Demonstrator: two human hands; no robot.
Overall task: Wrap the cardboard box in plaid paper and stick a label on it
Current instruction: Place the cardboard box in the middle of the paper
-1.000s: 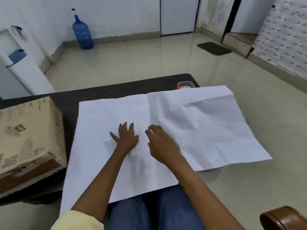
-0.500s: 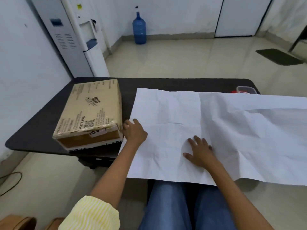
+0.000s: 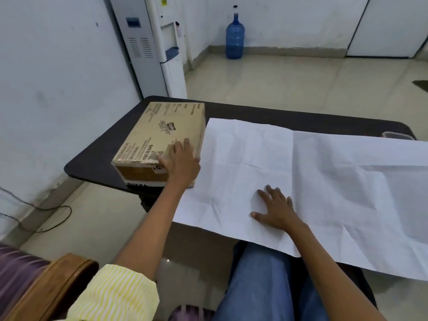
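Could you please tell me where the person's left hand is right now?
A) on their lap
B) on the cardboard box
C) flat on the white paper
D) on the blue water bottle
B: the left hand lies over the near right corner of the cardboard box, while the right hand is spread flat on the white paper.
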